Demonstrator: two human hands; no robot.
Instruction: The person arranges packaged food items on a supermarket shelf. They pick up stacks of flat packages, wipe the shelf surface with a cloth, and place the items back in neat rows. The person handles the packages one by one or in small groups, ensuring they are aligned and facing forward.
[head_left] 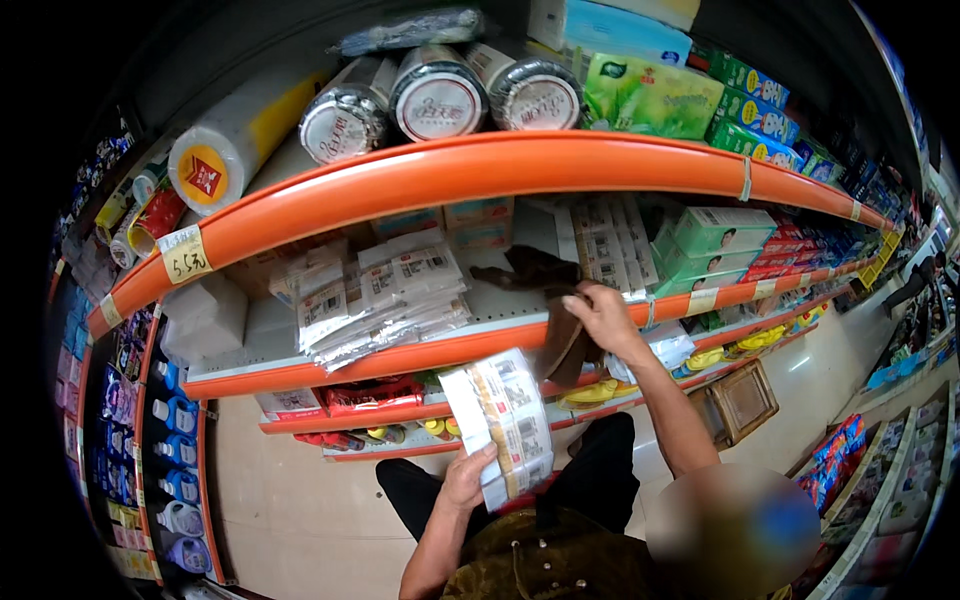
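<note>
My left hand (466, 480) grips the lower edge of some flat white plastic-wrapped packs (508, 415) with printed labels, held in front of the shelf. How many packs there are, I cannot tell. In my right hand (605, 318), at the edge of the middle shelf, is a dark brown cloth (563, 348). Part of the cloth hangs over the orange shelf edge, and part lies on the grey shelf board (497, 300). Left of the cloth sits a stack of similar flat packs (395, 295). More flat labelled packs (610, 245) stand just behind my right hand.
Above runs a curved orange shelf edge (480, 165), with large wrapped rolls (440, 105) and green tissue packs (650, 95) over it. Green boxes (715, 240) fill the middle shelf's right side. A wooden-framed stool (745, 405) stands on the floor at right. Blue bottles (178, 450) line the left shelves.
</note>
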